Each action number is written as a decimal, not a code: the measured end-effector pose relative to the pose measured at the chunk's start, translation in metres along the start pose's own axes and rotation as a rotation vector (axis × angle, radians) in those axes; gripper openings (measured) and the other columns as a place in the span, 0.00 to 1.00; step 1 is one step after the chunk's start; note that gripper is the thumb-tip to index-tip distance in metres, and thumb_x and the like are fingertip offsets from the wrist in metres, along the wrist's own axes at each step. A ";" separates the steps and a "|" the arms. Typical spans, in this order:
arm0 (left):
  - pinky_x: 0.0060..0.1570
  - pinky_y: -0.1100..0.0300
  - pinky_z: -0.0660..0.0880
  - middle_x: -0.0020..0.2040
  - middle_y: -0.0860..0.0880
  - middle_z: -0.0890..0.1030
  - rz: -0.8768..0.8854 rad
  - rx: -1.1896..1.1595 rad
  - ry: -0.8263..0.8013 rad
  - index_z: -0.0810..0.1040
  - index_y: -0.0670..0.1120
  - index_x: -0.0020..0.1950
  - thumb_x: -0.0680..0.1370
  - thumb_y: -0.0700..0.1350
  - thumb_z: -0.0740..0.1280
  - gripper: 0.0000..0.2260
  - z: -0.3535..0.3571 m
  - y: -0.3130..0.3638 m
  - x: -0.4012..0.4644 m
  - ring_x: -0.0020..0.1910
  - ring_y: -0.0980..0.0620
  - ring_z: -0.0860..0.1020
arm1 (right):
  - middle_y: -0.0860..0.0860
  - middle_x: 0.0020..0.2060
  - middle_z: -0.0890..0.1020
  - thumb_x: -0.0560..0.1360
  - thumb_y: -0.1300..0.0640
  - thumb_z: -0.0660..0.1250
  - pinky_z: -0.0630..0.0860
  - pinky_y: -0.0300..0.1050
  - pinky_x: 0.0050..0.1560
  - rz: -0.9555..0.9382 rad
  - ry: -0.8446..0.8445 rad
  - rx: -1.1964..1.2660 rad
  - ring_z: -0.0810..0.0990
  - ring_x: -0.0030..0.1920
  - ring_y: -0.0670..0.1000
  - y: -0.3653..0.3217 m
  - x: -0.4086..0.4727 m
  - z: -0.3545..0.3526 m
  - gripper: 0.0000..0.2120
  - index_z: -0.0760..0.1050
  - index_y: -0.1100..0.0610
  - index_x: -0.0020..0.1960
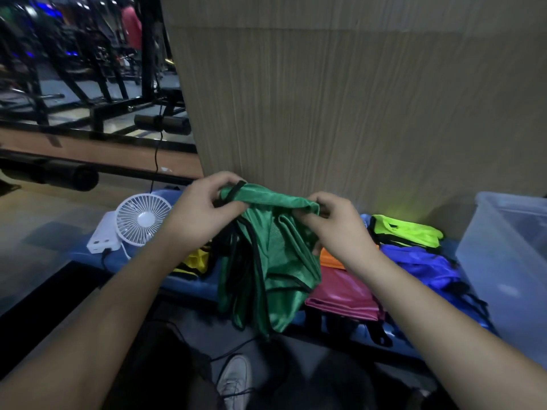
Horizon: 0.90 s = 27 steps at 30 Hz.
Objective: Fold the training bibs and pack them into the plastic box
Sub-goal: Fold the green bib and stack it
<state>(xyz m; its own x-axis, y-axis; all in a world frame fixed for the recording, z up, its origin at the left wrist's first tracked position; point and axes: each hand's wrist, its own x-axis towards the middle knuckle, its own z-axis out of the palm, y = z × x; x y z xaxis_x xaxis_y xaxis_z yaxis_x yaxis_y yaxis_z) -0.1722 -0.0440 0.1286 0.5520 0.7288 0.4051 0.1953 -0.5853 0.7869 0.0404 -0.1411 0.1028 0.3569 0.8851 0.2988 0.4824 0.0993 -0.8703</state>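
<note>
— Hands up in the middle! What do they hold?

— Left hand (204, 207) and right hand (334, 220) pinch the top edge of a shiny green bib with black trim (266, 261). It hangs down over a long blue padded bench (189, 284).

— What lies on the bench?

— More bibs, at the lower right: a pink one (343, 291), a blue one (423, 264), a bright yellow-green one (405, 230). The clear plastic box (503, 255) sits at the right edge. A small white fan (142, 218) stands on the left.

— And the room?

— A tan wood wall (340, 99) behind, dark gym machines (74, 60) at the upper left.
</note>
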 end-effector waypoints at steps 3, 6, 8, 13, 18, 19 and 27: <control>0.46 0.51 0.79 0.43 0.54 0.84 0.037 0.079 0.048 0.81 0.52 0.49 0.78 0.42 0.71 0.04 -0.013 0.021 0.001 0.43 0.55 0.83 | 0.55 0.34 0.81 0.77 0.57 0.71 0.75 0.68 0.26 -0.029 -0.011 0.046 0.78 0.27 0.66 -0.014 -0.002 -0.012 0.06 0.78 0.59 0.45; 0.45 0.50 0.77 0.43 0.56 0.82 0.111 0.205 0.097 0.80 0.56 0.48 0.77 0.46 0.71 0.04 -0.022 0.040 0.003 0.43 0.56 0.81 | 0.50 0.31 0.80 0.78 0.57 0.70 0.77 0.62 0.26 -0.087 -0.014 0.029 0.77 0.26 0.63 -0.029 -0.001 -0.023 0.05 0.79 0.56 0.43; 0.45 0.49 0.77 0.42 0.56 0.81 0.153 0.248 0.092 0.79 0.57 0.48 0.77 0.47 0.71 0.04 -0.028 0.049 0.004 0.43 0.55 0.81 | 0.49 0.32 0.81 0.78 0.58 0.70 0.77 0.54 0.32 -0.147 0.001 -0.014 0.79 0.30 0.54 -0.036 0.000 -0.030 0.05 0.79 0.54 0.43; 0.42 0.54 0.76 0.40 0.57 0.81 0.134 0.191 0.082 0.80 0.55 0.46 0.76 0.43 0.72 0.06 -0.039 0.056 0.004 0.40 0.57 0.80 | 0.46 0.40 0.86 0.79 0.63 0.68 0.78 0.43 0.47 -0.182 0.001 -0.066 0.82 0.41 0.41 -0.035 0.000 -0.045 0.09 0.82 0.51 0.47; 0.40 0.58 0.74 0.39 0.54 0.82 -0.005 0.066 -0.006 0.82 0.52 0.46 0.77 0.42 0.72 0.04 -0.039 0.054 0.003 0.37 0.55 0.81 | 0.59 0.41 0.84 0.80 0.58 0.65 0.76 0.50 0.48 -0.146 -0.013 0.015 0.79 0.42 0.49 -0.020 -0.006 -0.045 0.08 0.81 0.55 0.46; 0.39 0.59 0.75 0.38 0.53 0.83 -0.042 0.029 -0.020 0.83 0.51 0.47 0.77 0.42 0.72 0.04 -0.038 0.053 0.003 0.37 0.55 0.82 | 0.63 0.42 0.82 0.79 0.55 0.65 0.75 0.51 0.47 -0.134 -0.011 0.029 0.78 0.41 0.51 -0.018 -0.006 -0.044 0.08 0.81 0.55 0.46; 0.31 0.61 0.76 0.43 0.44 0.84 -0.176 -0.125 0.041 0.83 0.45 0.51 0.78 0.38 0.68 0.05 -0.016 0.058 0.009 0.38 0.48 0.82 | 0.50 0.46 0.79 0.76 0.64 0.68 0.72 0.34 0.50 -0.222 0.099 -0.223 0.77 0.45 0.46 -0.002 -0.022 -0.027 0.10 0.74 0.49 0.50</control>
<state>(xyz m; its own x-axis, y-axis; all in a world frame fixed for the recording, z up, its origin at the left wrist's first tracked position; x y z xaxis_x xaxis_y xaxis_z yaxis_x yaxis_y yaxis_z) -0.1688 -0.0662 0.1853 0.4840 0.8315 0.2727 0.1822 -0.4006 0.8980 0.0529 -0.1732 0.1087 0.2947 0.8032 0.5177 0.7163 0.1729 -0.6760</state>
